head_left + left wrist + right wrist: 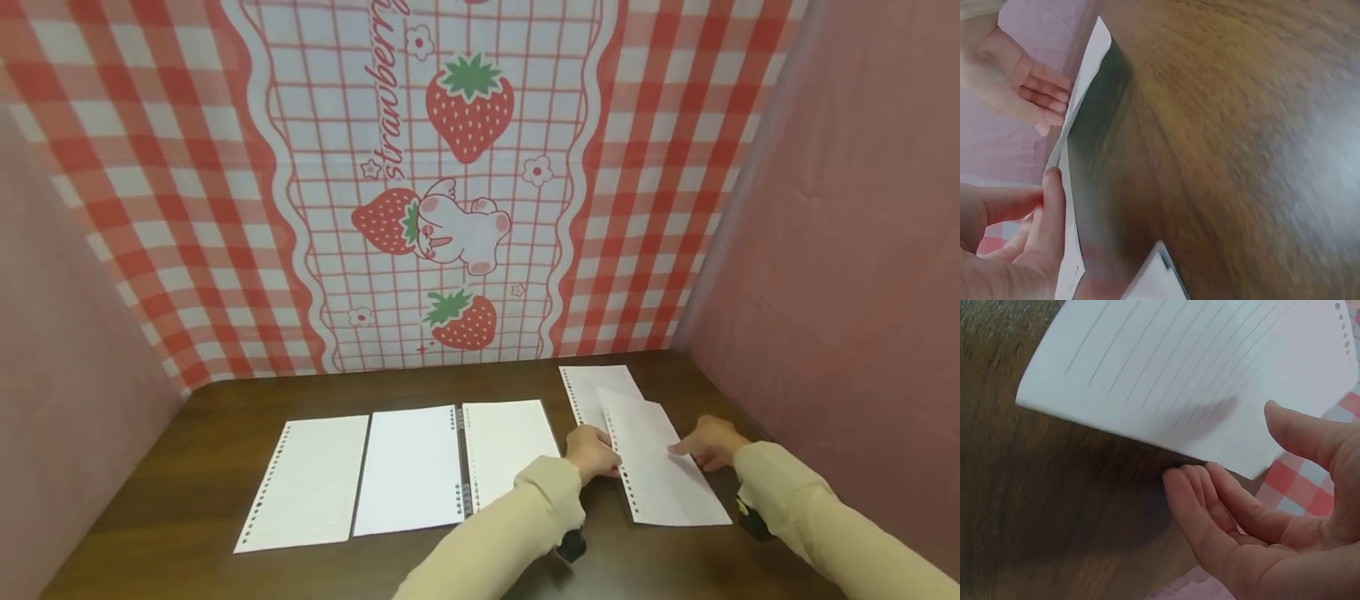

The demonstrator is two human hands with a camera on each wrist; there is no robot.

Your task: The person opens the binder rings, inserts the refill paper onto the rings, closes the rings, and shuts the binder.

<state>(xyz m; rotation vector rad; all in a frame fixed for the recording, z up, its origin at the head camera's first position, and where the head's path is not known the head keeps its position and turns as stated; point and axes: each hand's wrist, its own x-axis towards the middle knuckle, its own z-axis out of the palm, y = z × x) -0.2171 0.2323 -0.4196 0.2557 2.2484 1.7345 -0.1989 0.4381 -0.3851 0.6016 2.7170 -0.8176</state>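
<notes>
A lined loose-leaf sheet (663,467) with punched holes down one side is held tilted above the right part of the table. My left hand (592,452) pinches its punched edge between thumb and fingers, as the left wrist view shows. At the opposite edge is my right hand (1272,525), its thumb apart from the fingers and over the paper. Its fingertips (1194,472) are at or just under that edge; whether they touch it I cannot tell. Partly hidden behind the held sheet lies another punched sheet (600,382).
An open ring binder shows a white page (408,471) and a lined page (510,442) on either side of its dark rings (463,458). Left of it lies another punched sheet (307,479). A checked strawberry cloth (465,208) hangs behind the brown table (172,500), with pink cloth at both sides.
</notes>
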